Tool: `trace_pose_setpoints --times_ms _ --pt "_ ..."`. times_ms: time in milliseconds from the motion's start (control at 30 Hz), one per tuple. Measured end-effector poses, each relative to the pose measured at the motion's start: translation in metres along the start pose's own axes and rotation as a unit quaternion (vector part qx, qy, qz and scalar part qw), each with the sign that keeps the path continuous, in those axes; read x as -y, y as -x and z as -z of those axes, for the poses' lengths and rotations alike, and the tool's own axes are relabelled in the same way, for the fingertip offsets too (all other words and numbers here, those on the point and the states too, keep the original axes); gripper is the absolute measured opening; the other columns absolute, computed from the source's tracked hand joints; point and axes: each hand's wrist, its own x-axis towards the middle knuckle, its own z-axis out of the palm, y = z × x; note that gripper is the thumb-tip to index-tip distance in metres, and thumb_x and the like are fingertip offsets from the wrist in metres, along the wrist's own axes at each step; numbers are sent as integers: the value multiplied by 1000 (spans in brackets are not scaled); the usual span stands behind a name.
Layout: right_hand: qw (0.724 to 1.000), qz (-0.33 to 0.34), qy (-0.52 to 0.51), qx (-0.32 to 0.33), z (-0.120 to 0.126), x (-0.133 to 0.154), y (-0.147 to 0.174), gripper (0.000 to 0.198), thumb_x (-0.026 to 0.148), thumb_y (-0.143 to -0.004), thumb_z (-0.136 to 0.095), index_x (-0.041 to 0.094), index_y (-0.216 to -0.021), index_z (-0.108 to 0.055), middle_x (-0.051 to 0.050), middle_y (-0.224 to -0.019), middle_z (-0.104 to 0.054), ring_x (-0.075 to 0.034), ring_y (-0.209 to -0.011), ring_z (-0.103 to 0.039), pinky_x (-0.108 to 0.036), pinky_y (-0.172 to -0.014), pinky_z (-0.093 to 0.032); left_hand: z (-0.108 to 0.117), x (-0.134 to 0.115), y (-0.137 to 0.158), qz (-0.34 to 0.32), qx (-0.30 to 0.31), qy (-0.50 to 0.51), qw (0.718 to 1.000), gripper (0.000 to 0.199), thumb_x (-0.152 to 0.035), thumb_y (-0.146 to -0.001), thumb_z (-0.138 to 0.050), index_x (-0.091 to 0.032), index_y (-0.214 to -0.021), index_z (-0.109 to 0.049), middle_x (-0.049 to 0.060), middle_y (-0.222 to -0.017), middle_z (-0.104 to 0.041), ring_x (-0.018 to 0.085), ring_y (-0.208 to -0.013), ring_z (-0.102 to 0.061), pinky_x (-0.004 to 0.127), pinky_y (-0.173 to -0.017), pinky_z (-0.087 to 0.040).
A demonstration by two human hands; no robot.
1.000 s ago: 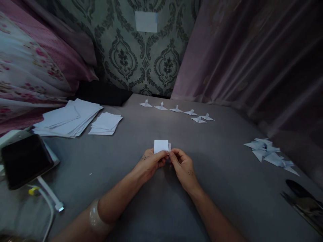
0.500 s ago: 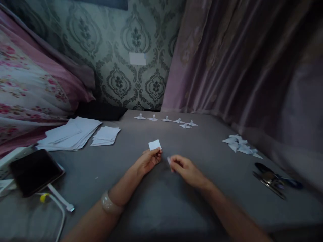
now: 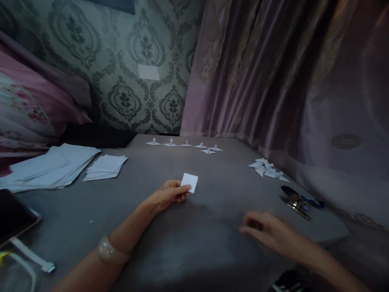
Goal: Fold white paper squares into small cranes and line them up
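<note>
My left hand [image 3: 170, 194] is closed on a small white square of paper [image 3: 189, 181], pinched at its lower edge between thumb and fingers above the table. My right hand [image 3: 269, 233] hangs over the right part of the table, apart from the paper. Its fingers are loosely curled and a gap shows between thumb and fingertips; nothing can be seen in it, though it is slightly blurred. Folded white paper pieces [image 3: 186, 144] stand in a row at the far side of the table.
White sheets [image 3: 74, 160] and a smaller paper stack [image 3: 106, 165] lie at left. A heap of folded papers [image 3: 269, 168] is at right, with scissors or similar metal tools [image 3: 296, 205] nearer me. A dark device [image 3: 15, 215] and white cable [image 3: 32, 253] occupy the left edge.
My right hand has moved right and nearer me, away from my left hand; the thin paper bit it held no longer shows. The view has turned right.
</note>
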Motion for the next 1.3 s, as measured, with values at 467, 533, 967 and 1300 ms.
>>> trace_pose_setpoints --times_ms 467,533,967,1300 --pt "905 278 230 -223 -95 32 -185 20 11 -90 -47 15 -94 -66 -10 -94 -62 -19 -81 -50 -32 -71 -37 45 -23 -19 -99 -164 -359 913 29 -41 -74 -61 -14 -83 -59 2 -72 -57 14 -65 -51 26 -59 -40" --pt "917 238 251 -199 -101 33 -192 17 11 -89 -49 15 -88 -66 -10 -91 -62 -20 -81 -51 -32 -70 -36 51 -19 -27 -197 -168 -465 847 29 -24 -70 -60 -15 -97 -56 4 -88 -58 17 -79 -54 30 -70 -44" --pt "989 79 29 -120 -109 25 -182 18 22 -93 -47 19 -94 -65 -5 -92 -58 -15 -83 -57 -26 -73 -43 45 -17 -42 -234 32 -655 718 22 -26 -91 -42 -17 -101 -59 11 -102 -58 22 -93 -55 32 -82 -44" --pt "994 40 -55 -83 -103 18 -176 19 25 -92 -49 20 -94 -67 -4 -90 -58 -14 -81 -58 -26 -73 -45 41 -10 -37 -211 -4 -621 754 28 -31 -94 -39 -19 -90 -64 7 -92 -59 19 -82 -55 29 -73 -42"
